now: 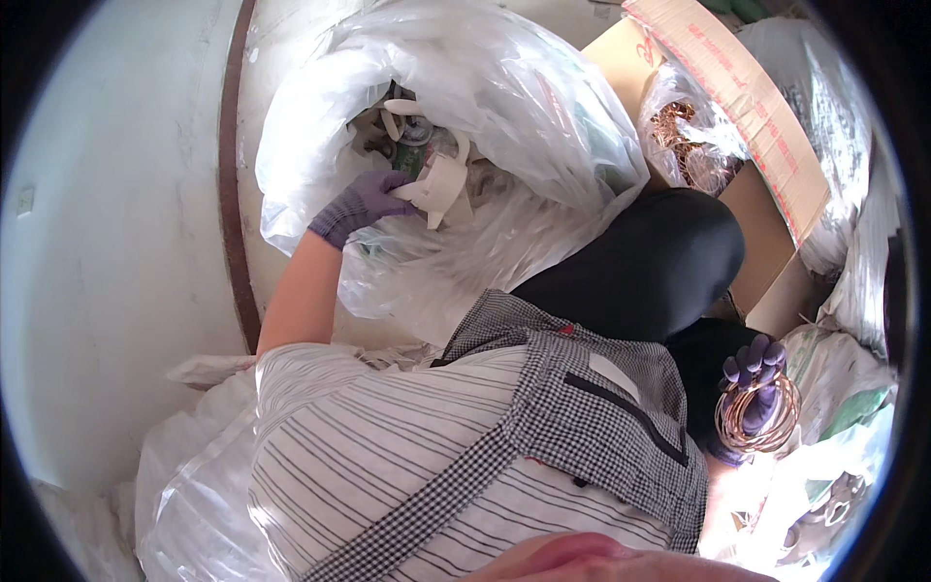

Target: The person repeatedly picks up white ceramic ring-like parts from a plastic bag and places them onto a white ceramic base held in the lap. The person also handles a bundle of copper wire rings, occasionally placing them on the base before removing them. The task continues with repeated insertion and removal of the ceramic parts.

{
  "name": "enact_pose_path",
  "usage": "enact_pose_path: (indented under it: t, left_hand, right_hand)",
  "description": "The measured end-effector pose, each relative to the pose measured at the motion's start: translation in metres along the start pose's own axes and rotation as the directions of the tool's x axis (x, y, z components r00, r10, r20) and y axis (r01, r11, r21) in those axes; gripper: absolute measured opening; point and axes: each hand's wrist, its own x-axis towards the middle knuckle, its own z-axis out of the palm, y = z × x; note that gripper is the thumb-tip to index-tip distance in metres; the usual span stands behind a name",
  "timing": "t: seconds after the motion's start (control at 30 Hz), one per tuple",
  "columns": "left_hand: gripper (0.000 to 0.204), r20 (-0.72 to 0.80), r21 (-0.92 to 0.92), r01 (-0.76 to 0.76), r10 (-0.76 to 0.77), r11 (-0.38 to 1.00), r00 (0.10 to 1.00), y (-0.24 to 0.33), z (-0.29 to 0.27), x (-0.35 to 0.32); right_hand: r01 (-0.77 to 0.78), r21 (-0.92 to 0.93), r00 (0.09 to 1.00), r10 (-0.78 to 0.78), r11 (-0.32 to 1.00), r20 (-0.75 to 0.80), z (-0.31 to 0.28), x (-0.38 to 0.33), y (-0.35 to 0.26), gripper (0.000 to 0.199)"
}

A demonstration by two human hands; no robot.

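Over on the left we see a pale wall (pixel 116 242) with a dark curved strip (pixel 231 194) running down it. Next to it, our left hand (pixel 361 206), in a purple glove, reaches into the mouth of a big clear plastic bag (pixel 524 107). The fingers are pinched onto a white plastic piece (pixel 438 186) at the near edge of the bag's opening, and more pale scraps and a round grey part (pixel 415 130) lie deeper inside. Below that, our striped shirt (pixel 388 456) and checked apron (pixel 601 407) fill the lower middle, and a black-clad knee (pixel 650 262) sticks out past them. Behind the knee, a cardboard box (pixel 756 116) stands open with a bag of tangled copper wire (pixel 689 136) tucked inside. Now to the right: our right hand (pixel 754 388), also purple-gloved, is clenched around a coil of copper wire (pixel 756 412), held low beside the knee. More clear bags (pixel 834 427) crowd the lower right edge.
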Motion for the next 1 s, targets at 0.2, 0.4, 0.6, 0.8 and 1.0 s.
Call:
enact_pose_path:
  t: [0.2,0.4,0.6,0.8,1.0]
  left_hand:
    - [0.044,0.131,-0.010,-0.180,0.179,0.984,0.975,0.123,-0.018,-0.044]
    - [0.048,0.314,0.078,-0.789,0.736,0.609,0.600,0.233,0.005,-0.031]
    - [0.034,0.670,0.147,-0.965,0.696,0.216,0.258,0.351,0.047,-0.018]
    - [0.043,0.671,0.011,-1.000,0.742,-0.005,0.003,0.404,0.078,-0.014]
    - [0.052,0.610,-0.014,-0.993,0.788,0.115,0.083,0.402,0.094,-0.010]
  right_hand:
    - [0.100,0.002,0.985,-0.099,0.995,0.139,0.011,0.005,0.013,0.025]
    - [0.104,-0.149,0.992,-0.092,0.983,0.083,0.047,0.023,0.029,0.072]
    - [-0.051,-0.065,0.999,0.052,0.997,0.012,0.029,0.044,0.032,0.068]
    - [0.139,-0.097,0.990,-0.139,0.986,0.007,0.005,0.021,0.000,0.050]
    - [0.241,-0.792,0.875,-0.479,0.561,-0.074,0.083,-0.019,-0.055,0.036]
